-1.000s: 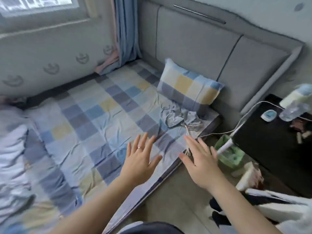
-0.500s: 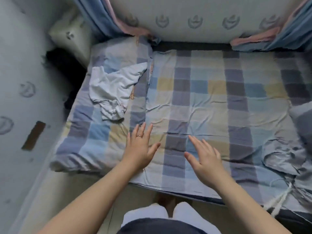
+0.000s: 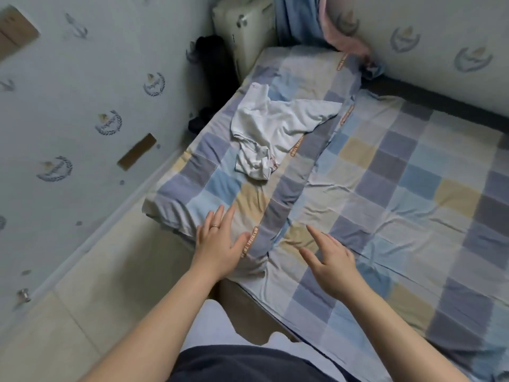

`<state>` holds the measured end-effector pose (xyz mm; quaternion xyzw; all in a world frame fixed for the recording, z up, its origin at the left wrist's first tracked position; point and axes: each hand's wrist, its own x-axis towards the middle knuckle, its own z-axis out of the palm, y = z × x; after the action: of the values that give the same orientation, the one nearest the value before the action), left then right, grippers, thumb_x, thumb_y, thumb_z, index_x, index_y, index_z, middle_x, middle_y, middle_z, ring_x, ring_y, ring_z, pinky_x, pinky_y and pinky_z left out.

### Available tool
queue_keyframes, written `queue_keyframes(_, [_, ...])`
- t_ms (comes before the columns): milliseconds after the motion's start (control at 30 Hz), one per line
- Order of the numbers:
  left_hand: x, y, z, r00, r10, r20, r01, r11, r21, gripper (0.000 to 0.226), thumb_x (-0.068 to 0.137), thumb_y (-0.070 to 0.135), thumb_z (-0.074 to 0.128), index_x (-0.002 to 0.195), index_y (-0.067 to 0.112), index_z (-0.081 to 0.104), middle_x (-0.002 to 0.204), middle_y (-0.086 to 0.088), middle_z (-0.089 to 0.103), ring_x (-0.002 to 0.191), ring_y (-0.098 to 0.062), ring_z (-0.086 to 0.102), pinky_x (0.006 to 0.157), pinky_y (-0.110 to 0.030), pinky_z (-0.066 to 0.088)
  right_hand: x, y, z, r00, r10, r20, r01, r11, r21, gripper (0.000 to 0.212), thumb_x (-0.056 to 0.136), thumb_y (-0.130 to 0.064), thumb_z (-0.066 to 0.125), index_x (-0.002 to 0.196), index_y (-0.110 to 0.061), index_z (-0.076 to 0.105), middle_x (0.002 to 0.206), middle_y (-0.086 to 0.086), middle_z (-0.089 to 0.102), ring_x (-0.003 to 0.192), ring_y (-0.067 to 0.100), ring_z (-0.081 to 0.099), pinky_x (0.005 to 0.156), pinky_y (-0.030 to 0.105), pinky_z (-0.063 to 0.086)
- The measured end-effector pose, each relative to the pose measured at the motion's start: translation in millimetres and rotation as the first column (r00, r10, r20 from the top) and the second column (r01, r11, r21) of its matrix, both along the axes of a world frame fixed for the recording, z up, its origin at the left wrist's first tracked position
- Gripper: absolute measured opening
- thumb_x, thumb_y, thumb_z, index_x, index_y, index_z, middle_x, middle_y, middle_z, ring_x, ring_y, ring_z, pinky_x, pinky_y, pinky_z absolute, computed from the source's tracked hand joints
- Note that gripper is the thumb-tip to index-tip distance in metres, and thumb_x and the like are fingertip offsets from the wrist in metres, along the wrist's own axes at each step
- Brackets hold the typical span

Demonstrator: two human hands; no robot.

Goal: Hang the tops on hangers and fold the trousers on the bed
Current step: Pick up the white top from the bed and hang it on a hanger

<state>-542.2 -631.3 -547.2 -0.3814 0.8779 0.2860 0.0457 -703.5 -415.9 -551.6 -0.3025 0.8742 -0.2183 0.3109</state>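
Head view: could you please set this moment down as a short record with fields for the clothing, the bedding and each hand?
clothing: one white top, crumpled, lying on the folded quilt
bedding: checked quilt folded at the bed's end by the wall, on a checked sheet
left hand: open, over the quilt's near corner, holding nothing
right hand: open, over the sheet, holding nothing
hangers: none in view

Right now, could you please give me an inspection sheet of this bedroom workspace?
Surface: bed with a checked sheet; folded checked quilt at its left end.
Job's things: one white garment crumpled on the quilt; no hangers seen.
Clutter: dark item in the corner beside the bed.
Grippers: left hand rests on the quilt's near edge; right hand hovers over the sheet; both empty.
Cables: nothing seen.
Surroundings: patterned wall, blue curtain, pale floor.
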Motion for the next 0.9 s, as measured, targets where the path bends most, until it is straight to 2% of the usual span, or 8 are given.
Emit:
queue_keyframes(200, [-5.2, -114.8, -29.7, 0.998, -0.065, -0.007, 0.065, 0.998, 0.020, 0.072, 0.100, 0.057, 0.043, 0.160, 0.032, 0.012, 0.170, 0.003, 0.005, 0.155, -0.017, -0.007, 0.124, -0.050, 0.000, 1.3, -119.7, -20.1, 0.999, 0.006, -0.037, -0.004, 0.999, 0.040, 0.061, 0.099, -0.061, 0.036, 0.155, -0.045, 0.019, 0.159, -0.009, 0.035, 0.149, 0.020, 0.027, 0.117, 0.047, 0.019])
queue_keyframes(400, [-17.6, -253.4, -59.1, 0.921, -0.356, 0.161, 0.339, 0.933, 0.122, 0.074, 0.099, 0.062, 0.038, 0.161, 0.035, 0.006, 0.170, 0.005, -0.002, 0.155, -0.017, -0.010, 0.125, -0.048, -0.002, 12.6, -258.6, -42.5, 0.998, -0.015, -0.060, 0.028, 0.975, 0.221, 0.062, 0.102, -0.057, 0.037, 0.158, -0.038, 0.018, 0.164, -0.009, 0.026, 0.152, 0.022, 0.018, 0.121, 0.050, 0.016])
queue_keyframes(533, [-34.3, -322.9, -82.3, 0.855, -0.476, 0.206, 0.455, 0.879, 0.142, 0.074, 0.099, 0.062, 0.035, 0.160, 0.034, 0.003, 0.170, 0.006, -0.006, 0.155, -0.017, -0.013, 0.125, -0.048, -0.003, 5.0, -332.1, -63.3, 0.995, -0.057, -0.078, 0.075, 0.968, 0.241, 0.061, 0.102, -0.057, 0.038, 0.157, -0.038, 0.020, 0.164, -0.012, 0.025, 0.153, 0.019, 0.017, 0.121, 0.051, 0.016])
queue_keyframes(733, [-76.7, -382.3, -179.3, 0.819, -0.532, 0.214, 0.514, 0.847, 0.138, 0.074, 0.099, 0.060, 0.038, 0.160, 0.032, 0.008, 0.170, 0.003, 0.002, 0.155, -0.018, -0.006, 0.126, -0.047, 0.002, -40.0, -384.1, -160.0, 0.984, -0.119, -0.133, 0.151, 0.951, 0.269, 0.060, 0.101, -0.054, 0.040, 0.156, -0.039, 0.023, 0.161, -0.011, 0.032, 0.150, 0.020, 0.024, 0.119, 0.047, 0.021])
queue_keyframes(900, [-123.0, -393.1, -291.6, 0.734, -0.612, 0.293, 0.593, 0.789, 0.163, 0.077, 0.099, 0.059, 0.043, 0.160, 0.031, 0.006, 0.170, 0.000, 0.002, 0.155, -0.022, -0.003, 0.125, -0.047, 0.004, -84.4, -394.6, -269.4, 0.984, -0.125, -0.128, 0.161, 0.928, 0.337, 0.061, 0.100, -0.050, 0.043, 0.157, -0.037, 0.022, 0.161, -0.009, 0.033, 0.148, 0.021, 0.027, 0.116, 0.049, 0.023])
